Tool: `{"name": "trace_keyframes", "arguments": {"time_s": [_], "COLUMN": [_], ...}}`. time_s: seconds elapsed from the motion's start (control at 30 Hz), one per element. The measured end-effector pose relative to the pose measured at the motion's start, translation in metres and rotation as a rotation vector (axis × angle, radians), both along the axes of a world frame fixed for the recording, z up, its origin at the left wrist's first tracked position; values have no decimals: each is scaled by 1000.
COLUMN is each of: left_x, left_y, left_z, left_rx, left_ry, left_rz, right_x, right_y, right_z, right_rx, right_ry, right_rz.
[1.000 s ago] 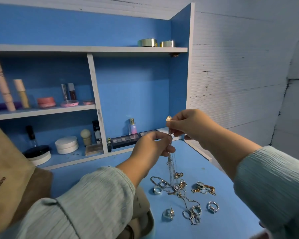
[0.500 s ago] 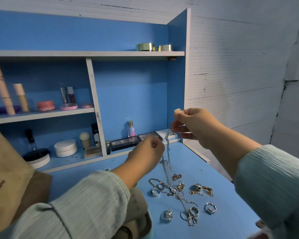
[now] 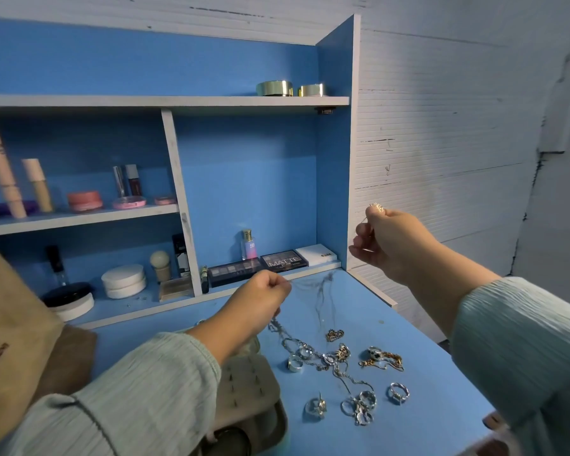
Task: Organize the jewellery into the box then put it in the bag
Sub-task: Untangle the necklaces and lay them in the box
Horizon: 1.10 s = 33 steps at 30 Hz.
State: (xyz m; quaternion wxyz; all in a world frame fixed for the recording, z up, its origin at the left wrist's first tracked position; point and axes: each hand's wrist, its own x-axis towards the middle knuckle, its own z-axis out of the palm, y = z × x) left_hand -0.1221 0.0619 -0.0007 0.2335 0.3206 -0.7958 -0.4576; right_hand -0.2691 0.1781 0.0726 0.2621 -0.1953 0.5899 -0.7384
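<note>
A thin silver necklace chain stretches between my two hands above the blue table. My right hand pinches its gold pendant end, raised at the right. My left hand pinches the other part, lower and to the left. A heart pendant dangles down to the pile. Several rings and chains lie loose on the table. The open beige jewellery box sits under my left forearm. A brown paper bag stands at the far left.
A blue shelf unit behind the table holds cosmetics: eyeshadow palettes, a perfume bottle, jars and tubes. Two gold tins stand on the top shelf. A white wall is at the right.
My hands have pulled apart: the right went up and right, the left went down and left. The chain is drawn out between them, lifted from the pile.
</note>
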Motion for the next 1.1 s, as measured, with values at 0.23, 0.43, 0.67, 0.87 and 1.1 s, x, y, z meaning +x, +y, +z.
{"name": "trace_keyframes", "arguments": {"time_s": [0.23, 0.43, 0.67, 0.87, 1.1], "left_x": [2, -1, -15, -24, -18], "left_y": [-15, -26, -16, 10, 38], "left_z": [-11, -16, -7, 17, 36], "left_rx": [-145, -60, -69, -185, 123], "left_ry": [-225, -258, -321, -396, 86], "left_rz": [49, 151, 54, -174, -321], "right_x": [-11, -22, -17, -2, 27], "right_y": [6, 15, 18, 17, 18], "right_z": [6, 10, 7, 13, 25], "right_rx": [43, 118, 222, 258, 209], "right_ry": [178, 370, 437, 500, 536], "right_rz": [-29, -75, 108, 247, 377]}}
